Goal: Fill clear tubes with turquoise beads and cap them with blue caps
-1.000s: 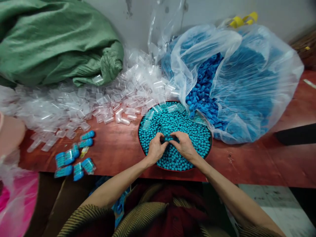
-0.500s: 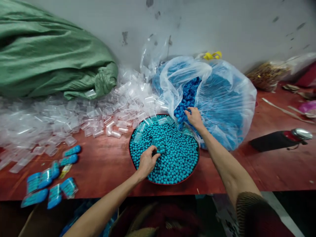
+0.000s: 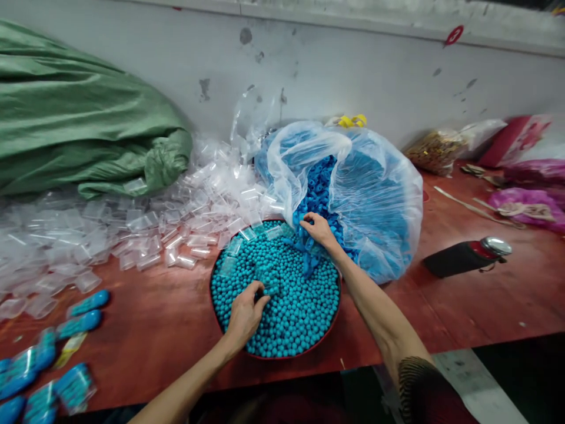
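Observation:
My left hand [image 3: 245, 312] is over the near left part of a round red-rimmed tray [image 3: 213, 315] full of turquoise beads [image 3: 304, 321]. Its thumb and fingers pinch a clear plastic case [image 3: 270, 281], which lies low against the beads. My right hand [image 3: 318, 229] is at the mouth of a translucent plastic bag [image 3: 379, 200], its fingers curled together over small blue plastic caps [image 3: 321, 184]. What those fingers grip is hidden. Some caps have spilled from the bag onto the tray's far right side. A few empty clear cases lie on the beads.
Many clear plastic cases [image 3: 145, 221] are heaped on the left, below a green sack [image 3: 97, 123]. Filled blue-capped cases [image 3: 75, 386] lie at the front left. On the right are a dark bottle [image 3: 459, 258] and a pink bag [image 3: 525, 206].
The camera view has shifted, moving the scene left and down. More blue caps now lie on the tray's beads below my right hand. My left hand keeps its pinch over the beads.

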Available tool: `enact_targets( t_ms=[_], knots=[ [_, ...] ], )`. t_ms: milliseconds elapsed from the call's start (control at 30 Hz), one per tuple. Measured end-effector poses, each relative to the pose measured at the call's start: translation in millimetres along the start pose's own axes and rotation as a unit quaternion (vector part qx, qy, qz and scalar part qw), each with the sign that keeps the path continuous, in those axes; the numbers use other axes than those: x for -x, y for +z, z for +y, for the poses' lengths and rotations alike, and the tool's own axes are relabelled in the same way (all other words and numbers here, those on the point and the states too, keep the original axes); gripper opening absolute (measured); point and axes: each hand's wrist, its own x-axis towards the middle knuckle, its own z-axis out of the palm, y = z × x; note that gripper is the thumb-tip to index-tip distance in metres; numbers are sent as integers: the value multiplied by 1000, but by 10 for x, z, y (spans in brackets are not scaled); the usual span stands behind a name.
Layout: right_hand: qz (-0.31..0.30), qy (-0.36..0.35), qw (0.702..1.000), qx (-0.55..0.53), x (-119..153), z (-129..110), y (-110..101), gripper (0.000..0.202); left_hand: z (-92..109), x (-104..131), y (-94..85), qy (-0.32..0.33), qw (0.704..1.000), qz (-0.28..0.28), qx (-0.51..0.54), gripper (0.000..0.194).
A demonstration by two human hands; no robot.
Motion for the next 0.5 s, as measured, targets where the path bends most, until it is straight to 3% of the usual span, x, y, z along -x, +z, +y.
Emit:
enact_targets(
  t_ms=[100,200,300,367,500],
  knots=[
    [-24,-40,999,-10,249,-126,105,17,16,4,6,0,1000,3,7,10],
    [-42,-78,996,-31,446,-187,64,21,23,3,21,-11,1000,1,21,14],
    [12,-118,993,-18,582,-190,-84,25,17,0,33,-20,999,3,34,15],
    [23,-100,994,30,686,-178,-172,22,17,8,27,-17,999,6,41,14],
    [-14,-82,988,132,984,-188,-236,21,35,65,-26,4,998,28,49,11]
  ],
)
